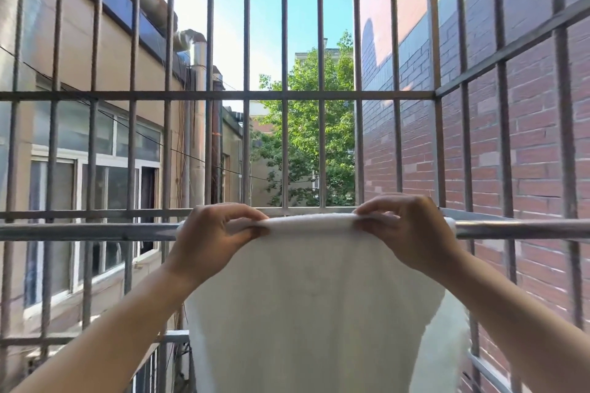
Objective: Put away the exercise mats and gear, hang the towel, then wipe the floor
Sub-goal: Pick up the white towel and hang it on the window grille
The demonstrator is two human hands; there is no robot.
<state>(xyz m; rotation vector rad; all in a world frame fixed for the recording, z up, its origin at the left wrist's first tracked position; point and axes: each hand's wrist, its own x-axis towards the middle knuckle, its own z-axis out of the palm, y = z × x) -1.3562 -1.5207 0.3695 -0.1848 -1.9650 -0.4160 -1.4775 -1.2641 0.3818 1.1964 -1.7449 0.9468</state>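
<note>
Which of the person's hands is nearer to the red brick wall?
Right. The right hand pinches the white towel on the metal rail at the end toward the brick wall; the left hand grips the towel's far end, toward the beige building.

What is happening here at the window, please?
A person is hanging a white towel over a horizontal metal rail inside a barred window cage. The left hand and the right hand each pinch the towel's folded top edge where it lies on the rail, near its two ends. Most of the towel hangs down on the person's side. Both hands are on it, so the hanging step looks nearly done but not released.
</note>
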